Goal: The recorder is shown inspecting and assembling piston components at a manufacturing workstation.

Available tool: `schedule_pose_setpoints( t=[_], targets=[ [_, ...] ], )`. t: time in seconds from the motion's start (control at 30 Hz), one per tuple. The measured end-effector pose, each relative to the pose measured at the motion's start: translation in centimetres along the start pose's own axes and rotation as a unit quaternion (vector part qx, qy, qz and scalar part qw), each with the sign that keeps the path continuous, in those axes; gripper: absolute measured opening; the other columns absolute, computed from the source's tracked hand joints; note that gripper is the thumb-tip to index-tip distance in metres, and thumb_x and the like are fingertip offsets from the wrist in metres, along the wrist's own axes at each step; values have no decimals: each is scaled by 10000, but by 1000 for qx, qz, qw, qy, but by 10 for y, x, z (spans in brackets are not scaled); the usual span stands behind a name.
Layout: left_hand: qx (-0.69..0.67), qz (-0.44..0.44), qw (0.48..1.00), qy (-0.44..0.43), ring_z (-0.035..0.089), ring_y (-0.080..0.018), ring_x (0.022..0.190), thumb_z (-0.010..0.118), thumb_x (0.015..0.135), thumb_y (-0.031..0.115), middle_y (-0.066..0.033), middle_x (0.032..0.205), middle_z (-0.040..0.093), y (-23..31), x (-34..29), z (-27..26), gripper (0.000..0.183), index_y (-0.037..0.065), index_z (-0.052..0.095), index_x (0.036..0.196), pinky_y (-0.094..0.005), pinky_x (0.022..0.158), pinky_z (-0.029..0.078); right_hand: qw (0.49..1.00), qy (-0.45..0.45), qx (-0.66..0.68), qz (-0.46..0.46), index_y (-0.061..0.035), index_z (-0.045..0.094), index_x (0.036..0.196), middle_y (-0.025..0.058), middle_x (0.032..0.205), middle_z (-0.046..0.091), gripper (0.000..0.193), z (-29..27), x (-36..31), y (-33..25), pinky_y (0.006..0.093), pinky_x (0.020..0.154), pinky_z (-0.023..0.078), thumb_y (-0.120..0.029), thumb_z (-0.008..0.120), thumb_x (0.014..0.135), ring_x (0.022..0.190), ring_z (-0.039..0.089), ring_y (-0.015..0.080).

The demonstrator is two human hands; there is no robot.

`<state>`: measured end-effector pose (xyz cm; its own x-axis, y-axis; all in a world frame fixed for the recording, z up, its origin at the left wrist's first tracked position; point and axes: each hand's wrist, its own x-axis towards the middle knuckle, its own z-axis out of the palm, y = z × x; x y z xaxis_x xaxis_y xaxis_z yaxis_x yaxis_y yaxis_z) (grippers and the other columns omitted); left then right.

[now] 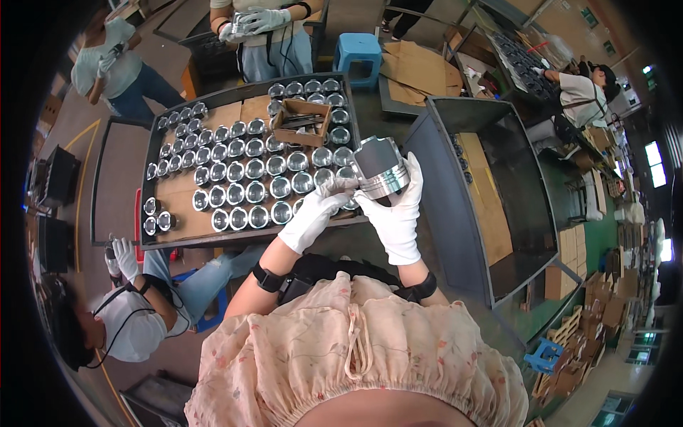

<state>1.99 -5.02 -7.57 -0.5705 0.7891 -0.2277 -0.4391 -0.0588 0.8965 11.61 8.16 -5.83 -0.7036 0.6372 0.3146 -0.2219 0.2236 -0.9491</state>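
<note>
A shiny metal piston [379, 165] with a dark grey skirt patch and bright ring grooves is held up above the table's right edge. My right hand [398, 213], in a white glove, grips it from below and the right side, thumb across the grooved end. White-gloved too, my left hand [318, 212] has its fingers closed at the piston's lower left edge; the fingertips are partly hidden. Many similar pistons [255, 171] stand in rows on the table just beyond my left hand.
The raised-edge table [171, 186] also carries an open cardboard box [302, 122] with dark metal parts. A dark metal cart [455, 206] stands close on my right. Co-workers [270, 35] are beyond and left of the table; a blue stool [358, 53] stands behind it.
</note>
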Motion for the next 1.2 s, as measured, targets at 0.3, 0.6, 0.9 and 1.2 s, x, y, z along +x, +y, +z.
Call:
schedule_pose_setpoints(
  t=[0.3,0.6,0.9,1.2],
  targets=[
    [-12,12,1000,13,534,-103,1077,521,966,141,-34,1165,609,-13,13,5,299,20,577,1233,-253,975,390,999,40,-6,4,-77,264,1447,119,1344,367,972,-7,-1,-1,387,993,482,45,798,644,1222,454,237],
    [76,115,990,-27,548,-131,1079,822,724,247,-61,1175,591,26,13,43,677,21,485,1266,-281,956,443,864,-119,440,213,-145,242,1499,93,1432,403,738,-31,-9,7,434,1052,411,-144,642,878,1283,446,267],
    [364,418,832,5,379,-384,1332,854,597,212,-168,1370,449,27,-2,49,820,114,481,1321,-459,1086,357,815,-97,527,221,-49,401,1397,181,1326,521,592,-29,14,-18,437,1042,418,-485,389,997,1211,516,294],
    [379,390,839,9,435,-410,1272,877,557,232,-242,1381,405,33,0,64,809,128,517,1274,-445,1049,378,946,-202,202,151,-83,351,1441,151,1434,431,548,-34,2,18,427,1100,316,-423,338,1011,1315,411,266]
  ],
)
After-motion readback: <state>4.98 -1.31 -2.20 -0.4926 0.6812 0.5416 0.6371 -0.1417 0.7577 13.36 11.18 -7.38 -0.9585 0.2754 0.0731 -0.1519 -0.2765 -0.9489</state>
